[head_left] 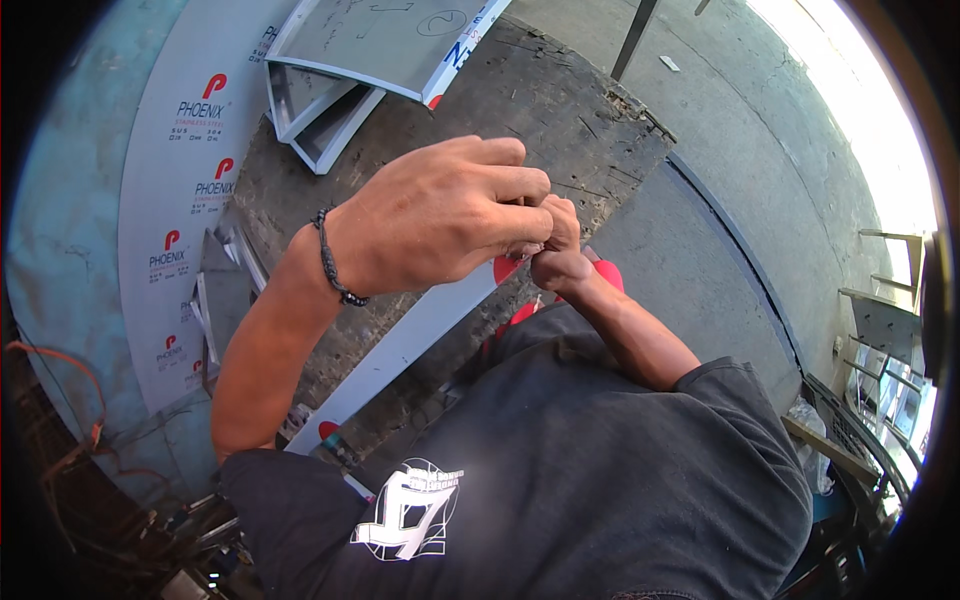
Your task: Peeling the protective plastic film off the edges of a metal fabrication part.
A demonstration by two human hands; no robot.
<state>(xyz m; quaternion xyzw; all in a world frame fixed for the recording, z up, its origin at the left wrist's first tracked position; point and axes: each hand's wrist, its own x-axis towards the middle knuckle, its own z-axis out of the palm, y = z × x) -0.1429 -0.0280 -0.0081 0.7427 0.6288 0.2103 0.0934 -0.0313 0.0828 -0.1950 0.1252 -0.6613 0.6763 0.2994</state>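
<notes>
My left hand (440, 215), with a dark beaded bracelet (332, 262) on the wrist, is curled shut in front of my chest. Its fingertips meet those of my right hand (560, 250), which is also closed. Both pinch a small pale piece (541, 246) that is mostly hidden between the fingers. Below the hands a long white metal strip (410, 345) lies slantwise on a dark, worn workbench (560, 130). Red shapes (607, 273) show under my right wrist; I cannot tell what they are.
Folded grey sheet-metal trays (325, 115) and a flat film-covered panel (400, 35) lie at the bench's far end. A large white sheet with printed marks (165, 200) curves along the left. Concrete floor (730, 150) is on the right, metal racks (885, 325) at far right, orange cables (70, 400) lower left.
</notes>
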